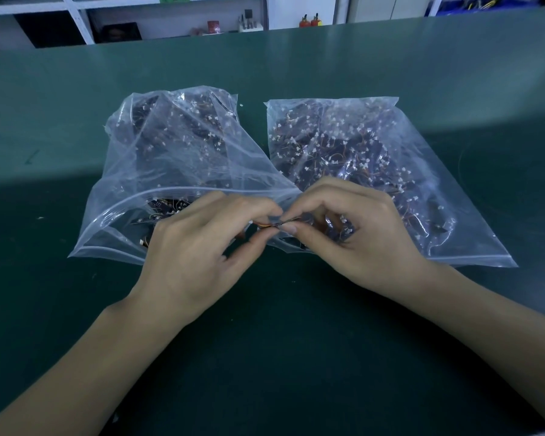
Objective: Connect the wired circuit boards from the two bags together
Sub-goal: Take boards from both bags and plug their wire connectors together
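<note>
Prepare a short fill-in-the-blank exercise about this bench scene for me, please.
1. The number of clear plastic bags lying on the mat is ____.
2. The left hand and right hand pinch thin wires between the ____ bags.
3. The mat is ____ in colour.
4. The left bag has its mouth ____.

Missing words: two; two; green; open

Table mat [296, 357]: dark green, plain. Left bag [132, 190] and right bag [447, 215]: clear plastic, contents showing through as dark boards speckled with small white connectors, thin orange/red wires. Wires [261, 224] pinched between the hands: orange and red. Back shelving [76, 23]: white frame. Two red items [309, 22] beyond table edge.
</note>
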Demonstrator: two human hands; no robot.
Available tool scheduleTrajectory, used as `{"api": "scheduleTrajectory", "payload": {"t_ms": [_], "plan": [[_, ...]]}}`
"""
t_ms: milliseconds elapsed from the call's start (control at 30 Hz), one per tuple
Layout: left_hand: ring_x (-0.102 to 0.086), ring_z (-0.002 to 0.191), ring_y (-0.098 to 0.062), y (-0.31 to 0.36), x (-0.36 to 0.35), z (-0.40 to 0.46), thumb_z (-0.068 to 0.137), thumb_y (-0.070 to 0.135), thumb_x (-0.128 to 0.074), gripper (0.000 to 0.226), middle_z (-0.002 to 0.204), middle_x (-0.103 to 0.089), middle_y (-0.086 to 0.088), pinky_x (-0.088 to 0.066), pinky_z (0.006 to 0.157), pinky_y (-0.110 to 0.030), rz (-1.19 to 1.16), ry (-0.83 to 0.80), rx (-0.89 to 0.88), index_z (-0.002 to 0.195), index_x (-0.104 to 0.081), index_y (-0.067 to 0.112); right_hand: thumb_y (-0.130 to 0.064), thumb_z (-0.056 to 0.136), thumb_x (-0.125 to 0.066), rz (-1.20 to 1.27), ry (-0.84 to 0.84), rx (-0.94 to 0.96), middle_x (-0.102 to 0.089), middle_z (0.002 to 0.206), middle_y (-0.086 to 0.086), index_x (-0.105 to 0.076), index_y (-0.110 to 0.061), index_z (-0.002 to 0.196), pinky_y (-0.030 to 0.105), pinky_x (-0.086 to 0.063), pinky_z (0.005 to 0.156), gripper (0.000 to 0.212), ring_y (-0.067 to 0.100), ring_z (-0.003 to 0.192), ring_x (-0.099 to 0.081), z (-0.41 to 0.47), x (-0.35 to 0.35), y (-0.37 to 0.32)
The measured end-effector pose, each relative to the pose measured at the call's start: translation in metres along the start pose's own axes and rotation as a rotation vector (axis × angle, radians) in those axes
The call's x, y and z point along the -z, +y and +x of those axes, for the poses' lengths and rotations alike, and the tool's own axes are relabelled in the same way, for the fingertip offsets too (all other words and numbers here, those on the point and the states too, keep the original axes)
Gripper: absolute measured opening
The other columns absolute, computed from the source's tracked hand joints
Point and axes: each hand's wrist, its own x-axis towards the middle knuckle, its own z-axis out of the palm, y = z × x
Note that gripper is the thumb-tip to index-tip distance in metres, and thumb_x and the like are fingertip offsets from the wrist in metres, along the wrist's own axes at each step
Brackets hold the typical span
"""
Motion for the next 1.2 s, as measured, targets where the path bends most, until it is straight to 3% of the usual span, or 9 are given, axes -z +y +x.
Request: {"api": "scheduleTrajectory", "payload": {"t_ms": [167, 367, 600, 700, 833, 1033, 1200], "plan": [[-0.049, 0.091, 0.017, 0.001, 0.0, 0.001, 0.105, 0.025, -0.073, 0.011, 0.1, -0.063, 0.023, -0.044, 0.084, -0.012, 0.003, 0.016, -0.036, 0.115, -0.069, 0.029, -0.006, 0.096, -0.081, -0.016, 0.009, 0.0, -0.068, 0.09, -0.005, -0.078, -0.011, 0.099, 0.017, -0.043, 0.067, 0.006, 0.021, 0.067, -0.059, 0.001, 0.001, 0.0], [-0.051, 0.091, 0.007, 0.002, 0.001, 0.002, 0.104, 0.02, -0.073, 0.01, 0.098, -0.072, 0.014, -0.054, 0.08, -0.025, 0.007, 0.0, -0.04, 0.111, -0.079, 0.022, -0.009, 0.097, -0.08, -0.035, 0.012, -0.004, -0.064, 0.086, -0.011, -0.077, -0.008, 0.095, 0.015, -0.042, 0.068, 0.003, 0.018, 0.066, -0.058, 0.001, -0.001, -0.001], [-0.058, 0.085, -0.001, 0.005, 0.001, 0.003, 0.105, 0.022, -0.072, 0.01, 0.094, -0.071, 0.012, -0.053, 0.077, -0.026, 0.02, -0.009, -0.021, 0.11, -0.08, 0.02, -0.009, 0.096, -0.081, -0.054, 0.021, -0.021, -0.061, 0.085, -0.018, -0.076, -0.01, 0.095, 0.014, -0.041, 0.068, 0.005, 0.015, 0.065, -0.057, 0.001, -0.001, -0.002], [-0.061, 0.084, -0.003, 0.003, 0.002, 0.001, 0.105, 0.023, -0.073, 0.01, 0.094, -0.073, 0.01, -0.054, 0.076, -0.028, 0.038, 0.02, 0.011, 0.105, -0.08, 0.016, -0.014, 0.097, -0.081, -0.065, 0.023, -0.023, -0.067, 0.09, -0.012, -0.078, -0.014, 0.106, 0.014, -0.043, 0.069, 0.009, 0.016, 0.067, -0.06, 0.002, 0.001, 0.0], [-0.068, 0.086, -0.016, -0.005, 0.004, 0.0, 0.105, 0.018, -0.072, 0.011, 0.099, -0.074, 0.003, -0.056, 0.073, -0.036, 0.026, 0.06, 0.058, 0.103, -0.081, 0.011, -0.03, 0.092, -0.08, -0.221, -0.101, -0.053, -0.064, 0.1, -0.015, -0.071, -0.025, 0.126, 0.021, -0.048, 0.072, 0.036, 0.01, 0.074, -0.057, 0.001, 0.005, 0.004], [-0.065, 0.094, -0.016, -0.006, 0.003, 0.001, 0.107, 0.006, -0.062, 0.018, 0.107, -0.068, -0.001, -0.05, 0.084, -0.025, -0.018, -0.005, 0.045, 0.112, -0.078, 0.008, -0.008, 0.079, -0.074, -0.238, -0.11, -0.101, -0.063, 0.091, -0.013, -0.066, -0.025, 0.112, 0.032, -0.053, 0.07, 0.038, 0.015, 0.074, -0.06, 0.003, 0.008, 0.005], [-0.064, 0.09, -0.011, -0.002, 0.002, 0.002, 0.103, 0.016, -0.074, 0.01, 0.102, -0.075, 0.009, -0.049, 0.09, -0.018, -0.02, -0.006, 0.001, 0.11, -0.08, 0.011, 0.006, 0.078, -0.076, -0.121, 0.049, -0.143, -0.068, 0.088, -0.008, -0.07, -0.018, 0.106, 0.012, -0.04, 0.07, 0.037, 0.018, 0.07, -0.062, 0.003, 0.008, 0.005]]}}
